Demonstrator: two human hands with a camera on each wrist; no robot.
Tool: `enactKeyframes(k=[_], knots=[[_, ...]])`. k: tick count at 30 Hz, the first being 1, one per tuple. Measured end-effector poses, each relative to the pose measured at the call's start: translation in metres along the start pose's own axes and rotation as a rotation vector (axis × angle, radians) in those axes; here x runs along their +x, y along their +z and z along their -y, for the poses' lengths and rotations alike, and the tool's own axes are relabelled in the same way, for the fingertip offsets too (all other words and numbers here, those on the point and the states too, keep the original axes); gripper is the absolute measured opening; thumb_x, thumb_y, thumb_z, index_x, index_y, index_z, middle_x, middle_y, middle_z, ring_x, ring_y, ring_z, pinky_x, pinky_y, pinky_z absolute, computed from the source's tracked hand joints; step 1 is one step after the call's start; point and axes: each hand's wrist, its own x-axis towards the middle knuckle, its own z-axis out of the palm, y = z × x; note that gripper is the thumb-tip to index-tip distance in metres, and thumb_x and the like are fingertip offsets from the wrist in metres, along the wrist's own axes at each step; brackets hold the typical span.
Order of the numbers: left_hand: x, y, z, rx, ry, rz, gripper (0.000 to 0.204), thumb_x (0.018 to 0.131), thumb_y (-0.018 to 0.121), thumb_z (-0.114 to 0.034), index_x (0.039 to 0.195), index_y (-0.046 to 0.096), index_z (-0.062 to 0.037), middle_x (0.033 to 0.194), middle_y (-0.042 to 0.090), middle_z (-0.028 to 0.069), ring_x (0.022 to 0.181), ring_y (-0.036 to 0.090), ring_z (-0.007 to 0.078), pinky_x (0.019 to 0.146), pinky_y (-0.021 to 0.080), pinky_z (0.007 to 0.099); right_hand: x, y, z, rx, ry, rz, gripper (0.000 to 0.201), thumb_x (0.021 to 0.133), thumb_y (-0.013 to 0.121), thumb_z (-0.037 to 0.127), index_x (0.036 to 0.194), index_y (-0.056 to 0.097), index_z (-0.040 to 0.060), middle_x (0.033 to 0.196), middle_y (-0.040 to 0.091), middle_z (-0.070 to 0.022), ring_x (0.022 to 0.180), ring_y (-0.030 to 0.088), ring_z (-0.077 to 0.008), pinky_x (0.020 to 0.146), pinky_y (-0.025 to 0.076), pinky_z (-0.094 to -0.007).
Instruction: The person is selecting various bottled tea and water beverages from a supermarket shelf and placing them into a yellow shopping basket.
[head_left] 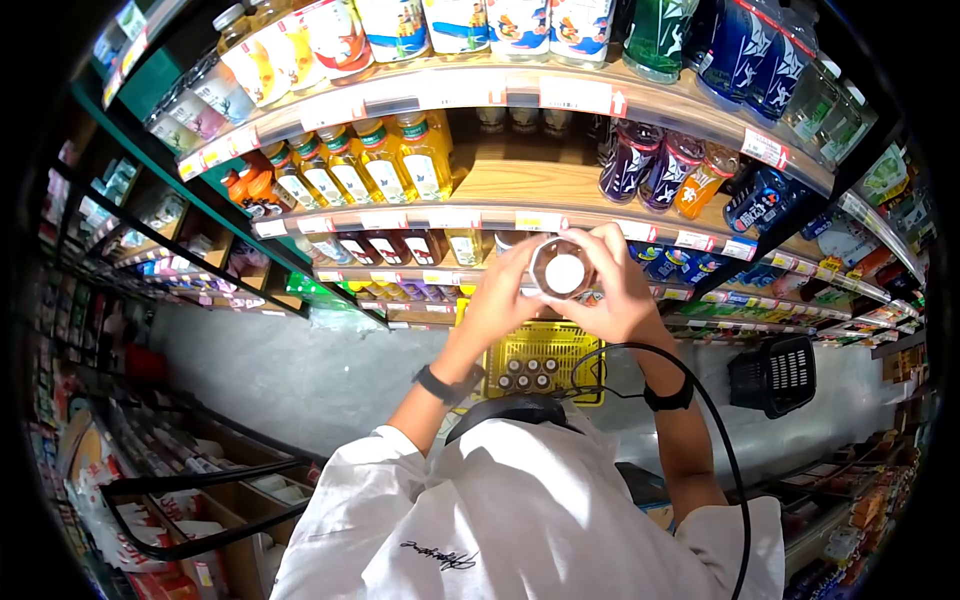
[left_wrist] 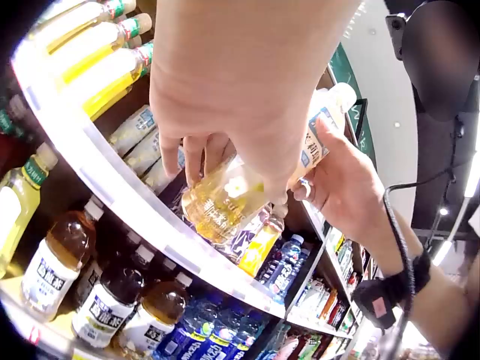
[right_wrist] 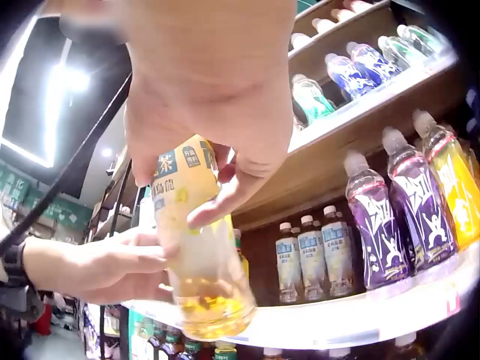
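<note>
Both hands hold a tea bottle [head_left: 565,273] with a white cap, a pale printed label and amber liquid near its base, up in front of the shelves. In the head view its cap faces the camera. My left hand [head_left: 497,295] grips it from the left, with fingers round the lower body in the left wrist view. From the other side my right hand [head_left: 618,290] holds the upper part, its fingers curled over the label [right_wrist: 184,184] in the right wrist view. Similar pale-labelled bottles [right_wrist: 311,255] stand on the shelf behind it.
Below the hands, a yellow basket [head_left: 490,355] holds several capped bottles [head_left: 530,374]. A black basket [head_left: 772,375] stands on the floor at the right. Yellow drinks [head_left: 345,165] and purple drinks [head_left: 632,165] line the shelf [head_left: 520,180]. A black cable [head_left: 722,430] loops beside the right arm.
</note>
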Motion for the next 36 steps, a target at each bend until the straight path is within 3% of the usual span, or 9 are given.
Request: enactKeyframes(k=[3,6,12,20,21,23,25,33,36], knots=[[0.032,-0.003,-0.002,-0.023,0.136,-0.083,0.077,0.077,0.083,-0.014,0.146,0.050,-0.0033,0.140,0.062,0.0200,0.125,0.064,0.0339,0.104,0.052,0.0423,0.002,0.001,-0.011,-0.013,-0.068,-0.020,0.085,0.074,0.092,0.022,0.144,0.048,0.0063,0.127,0.049,-0.0164,0.112,0.062,-0.0335,0.093,0.054,-0.0424],[0.060,0.000,0.028,-0.269,0.008,-0.133,0.083,0.078,0.085,-0.016,0.150,0.047,-0.0025,0.139,0.063,0.0187,0.126,0.063,0.0250,0.104,0.049,0.0343,0.004,-0.006,-0.004,0.238,0.015,-0.059,0.087,0.079,0.089,0.019,0.150,0.041,0.0033,0.137,0.046,-0.0172,0.120,0.060,-0.0308,0.101,0.052,-0.0405],[0.112,-0.013,0.093,0.089,-0.016,-0.301,0.066,0.079,0.068,0.010,0.141,0.047,0.0045,0.129,0.063,0.0279,0.122,0.063,0.0411,0.104,0.050,0.0413,-0.048,-0.027,-0.046,0.189,0.278,0.030,0.039,0.087,0.081,0.013,0.121,0.065,0.0016,0.108,0.071,-0.0133,0.101,0.070,-0.0261,0.089,0.055,-0.0357],[0.146,-0.020,0.122,0.025,-0.216,-0.319,0.032,0.086,0.076,0.001,0.115,0.063,0.0051,0.107,0.075,0.0158,0.095,0.072,0.0211,0.083,0.056,0.0345,-0.102,-0.030,-0.105,0.214,0.439,-0.051,0.022,0.094,0.075,0.014,0.108,0.069,-0.0002,0.098,0.075,-0.0139,0.091,0.073,-0.0241,0.084,0.056,-0.0348],[0.150,-0.023,0.120,0.026,-0.272,-0.284,0.041,0.086,0.078,-0.003,0.120,0.058,0.0049,0.103,0.075,0.0206,0.092,0.074,0.0350,0.080,0.057,0.0393,-0.107,-0.028,-0.112,0.215,0.442,-0.048,0.022,0.094,0.075,0.014,0.108,0.069,-0.0002,0.098,0.075,-0.0139,0.091,0.073,-0.0241,0.084,0.056,-0.0348],[0.158,-0.024,0.128,0.156,-0.136,-0.353,0.024,0.087,0.078,-0.008,0.105,0.070,0.0060,0.087,0.075,0.0157,0.076,0.071,0.0188,0.068,0.054,0.0358,-0.114,-0.029,-0.117,0.255,0.557,-0.053,0.021,0.093,0.075,0.014,0.107,0.069,-0.0004,0.096,0.075,-0.0138,0.089,0.073,-0.0236,0.083,0.057,-0.0345],[0.161,-0.027,0.143,0.203,-0.165,-0.317,0.024,0.089,0.076,-0.012,0.107,0.073,0.0037,0.080,0.074,0.0150,0.069,0.069,0.0181,0.062,0.053,0.0362,-0.116,-0.032,-0.117,0.308,0.558,-0.058,0.021,0.094,0.075,0.014,0.107,0.069,-0.0006,0.094,0.075,-0.0138,0.088,0.073,-0.0229,0.082,0.057,-0.0339],[0.169,-0.041,0.161,0.134,-0.238,-0.214,0.037,0.093,0.077,-0.012,0.118,0.058,0.0069,0.114,0.070,0.0173,0.100,0.068,0.0240,0.088,0.054,0.0353,-0.137,-0.033,-0.135,0.198,0.512,-0.069,0.015,0.095,0.074,0.007,0.107,0.068,-0.0002,0.091,0.073,-0.0087,0.084,0.066,-0.0099,0.075,0.051,-0.0253],[0.169,-0.041,0.165,0.120,-0.232,-0.201,0.033,0.094,0.076,-0.011,0.117,0.059,0.0065,0.109,0.072,0.0169,0.098,0.068,0.0228,0.087,0.054,0.0354,-0.140,-0.030,-0.139,0.332,0.657,-0.065,0.017,0.095,0.073,0.008,0.108,0.068,-0.0007,0.090,0.073,-0.0091,0.084,0.066,-0.0115,0.075,0.050,-0.0260]])
